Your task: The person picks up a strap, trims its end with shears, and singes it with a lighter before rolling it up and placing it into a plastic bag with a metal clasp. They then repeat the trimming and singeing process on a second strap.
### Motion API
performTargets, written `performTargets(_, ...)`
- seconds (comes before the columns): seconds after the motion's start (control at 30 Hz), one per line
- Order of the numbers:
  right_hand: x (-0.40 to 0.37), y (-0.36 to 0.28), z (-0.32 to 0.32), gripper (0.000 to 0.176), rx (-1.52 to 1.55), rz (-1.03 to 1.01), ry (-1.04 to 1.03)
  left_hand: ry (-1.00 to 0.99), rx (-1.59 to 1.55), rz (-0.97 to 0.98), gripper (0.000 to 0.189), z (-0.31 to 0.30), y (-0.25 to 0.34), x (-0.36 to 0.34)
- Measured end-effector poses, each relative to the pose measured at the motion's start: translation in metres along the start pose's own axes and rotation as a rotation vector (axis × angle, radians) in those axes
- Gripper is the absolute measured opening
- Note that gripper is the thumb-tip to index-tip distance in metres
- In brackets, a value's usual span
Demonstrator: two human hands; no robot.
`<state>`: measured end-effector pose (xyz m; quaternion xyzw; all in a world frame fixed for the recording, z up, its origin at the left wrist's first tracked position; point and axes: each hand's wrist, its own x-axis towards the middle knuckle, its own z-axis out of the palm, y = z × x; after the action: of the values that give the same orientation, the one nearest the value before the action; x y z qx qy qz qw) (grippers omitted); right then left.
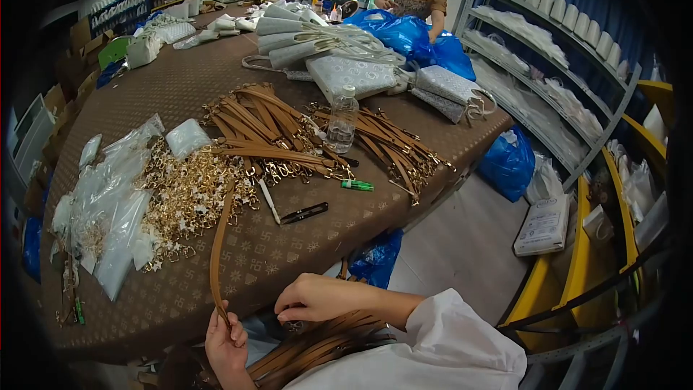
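My left hand is closed in a pinch around the lower end of a brown leather strap. From there the strap runs up over the table edge to the pile of gold-coloured metal clasps. To the right, my right hand has its fingers curled down, and I cannot tell what is in them. It hovers over a bundle of brown straps lying across my lap. On the table, finished-looking straps with metal clasps form a heap behind the clasp pile.
Black tweezers, a white pen-like tool and a green marker lie near the table edge. A clear bottle stands among the straps. Whitish bags are stacked behind. A person is at the far side. Shelves line the right.
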<state>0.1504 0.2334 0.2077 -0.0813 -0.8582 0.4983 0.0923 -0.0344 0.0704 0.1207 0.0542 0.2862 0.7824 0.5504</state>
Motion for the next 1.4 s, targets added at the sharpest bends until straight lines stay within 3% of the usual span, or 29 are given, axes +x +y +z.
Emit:
performTargets(0.13,0.003,0.005,0.004,0.016,0.015,-0.098,-0.062,0.02,0.023,0.021,0.032,0.006,-0.007,-0.007)
performTargets(0.2,0.006,0.006,0.007,0.017,0.079,-0.111,-0.081,-0.058,-0.038,-0.109,0.03,0.008,-0.008,-0.01)
performTargets(0.33,0.012,0.008,0.014,0.016,0.011,-0.052,0.219,-0.021,-0.139,-0.214,0.028,0.008,-0.016,-0.021)
performTargets(0.4,0.011,0.011,0.03,0.016,0.055,-0.072,0.387,0.101,0.052,-0.195,0.027,0.025,-0.02,-0.026)
performTargets(0.5,0.005,0.017,0.053,0.017,0.061,-0.061,0.459,0.115,0.109,-0.149,0.027,0.022,-0.027,-0.027)
performTargets(0.57,0.001,0.024,0.059,0.019,0.104,-0.085,0.395,0.134,0.132,-0.133,0.026,0.025,-0.027,-0.024)
performTargets(0.63,-0.003,0.027,0.061,0.02,0.14,-0.116,0.35,0.03,-0.082,-0.135,0.031,0.028,-0.023,-0.02)
performTargets(0.73,-0.01,0.03,0.054,0.022,0.233,-0.086,0.29,-0.092,-0.11,-0.085,0.033,0.011,-0.029,-0.016)
performTargets(0.8,-0.007,0.037,0.034,0.023,-0.073,-0.233,0.376,-0.091,0.014,-0.032,0.033,0.016,-0.031,-0.016)
performTargets(0.9,0.001,0.051,-0.021,0.022,-0.433,-0.114,0.691,-0.024,0.195,0.014,0.033,0.028,-0.03,-0.016)
performTargets(0.97,0.01,0.078,-0.059,0.024,-0.754,-0.083,0.744,0.035,0.252,-0.015,0.034,0.036,-0.028,-0.017)
performTargets(1.1,0.021,0.117,-0.078,0.026,-0.792,0.013,0.609,-0.01,0.276,-0.115,0.033,0.057,-0.019,-0.021)
performTargets(1.2,0.018,0.108,-0.061,0.02,-0.787,0.086,0.545,-0.026,0.327,-0.084,0.035,0.064,-0.022,-0.024)
performTargets(1.3,0.011,0.105,-0.049,0.013,-1.007,0.097,0.619,-0.029,0.417,-0.082,0.035,0.068,-0.022,-0.025)
performTargets(1.37,0.009,0.087,-0.036,0.008,-0.714,0.09,0.791,-0.03,0.46,-0.086,0.035,0.068,-0.021,-0.025)
performTargets(1.4,0.005,0.075,-0.026,0.008,-0.712,0.102,0.79,-0.035,0.505,-0.084,0.035,0.069,-0.021,-0.025)
